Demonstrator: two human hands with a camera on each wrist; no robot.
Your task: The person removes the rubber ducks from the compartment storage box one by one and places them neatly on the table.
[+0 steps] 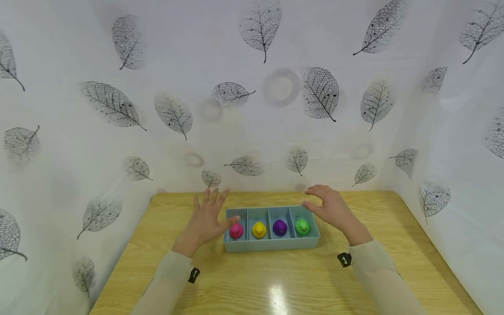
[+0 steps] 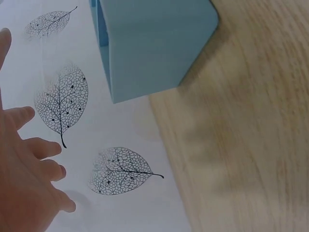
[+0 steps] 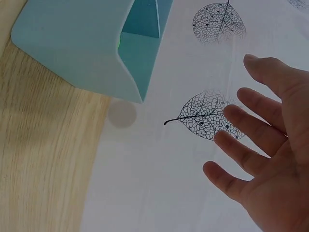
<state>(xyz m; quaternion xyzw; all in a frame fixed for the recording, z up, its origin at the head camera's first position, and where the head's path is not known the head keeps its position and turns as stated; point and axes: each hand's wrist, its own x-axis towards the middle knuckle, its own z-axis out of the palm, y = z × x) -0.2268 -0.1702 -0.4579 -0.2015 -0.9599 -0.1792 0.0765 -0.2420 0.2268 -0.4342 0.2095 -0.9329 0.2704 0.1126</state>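
A pale blue box (image 1: 271,246) with compartments in a row stands on the table between my hands. From left to right, its compartments hold a pink duck (image 1: 236,230), a yellow duck (image 1: 259,229), a purple duck (image 1: 280,227) and a green duck (image 1: 302,226). My left hand (image 1: 204,221) hovers at the box's left end, fingers spread, its thumb overlapping the pink duck's compartment in the head view. Over the right end, my right hand (image 1: 332,210) is held with fingers extended and nothing in it. Both wrist views show empty, outstretched fingers beside the box's ends.
The box rests on a light wooden table (image 1: 252,280). White sheeting with a leaf print (image 1: 244,131) hangs behind the table and along both sides. Dark straps show at the left cuff (image 1: 194,275) and the right cuff (image 1: 344,260).
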